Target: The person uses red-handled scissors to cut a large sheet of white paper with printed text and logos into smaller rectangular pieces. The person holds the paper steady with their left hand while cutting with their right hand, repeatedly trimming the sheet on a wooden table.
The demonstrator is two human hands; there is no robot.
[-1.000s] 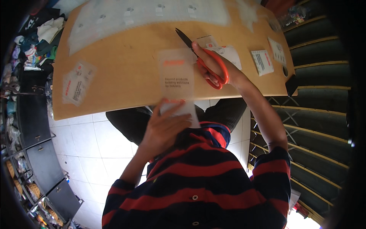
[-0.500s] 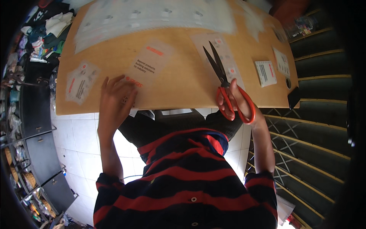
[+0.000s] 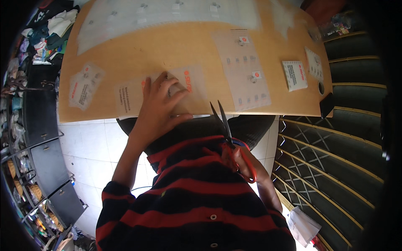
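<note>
My left hand (image 3: 157, 106) lies with its fingers spread on a translucent printed plastic strip (image 3: 125, 100) at the table's near edge. The strip runs sideways under the hand, which hides part of its print. In my right hand (image 3: 255, 167) is a pair of scissors (image 3: 228, 138) with red handles and dark blades. They are held in front of my body, just off the table edge, blades slightly parted and pointing away from me. Beyond the blades, on the tabletop, another translucent printed strip (image 3: 245, 69) lies flat.
Long translucent sheets (image 3: 142, 25) cover the table's far side. A small pile of cut pieces (image 3: 86, 88) lies at left, a neat stack (image 3: 295, 76) and another piece (image 3: 314, 62) at right. A dark flat object (image 3: 326, 105) sits at the right corner. Cluttered shelves (image 3: 33, 125) stand left.
My left hand has moved right onto the printed strip, which now lies sideways along the near edge. My right hand has drawn the scissors back off the table toward my body.
</note>
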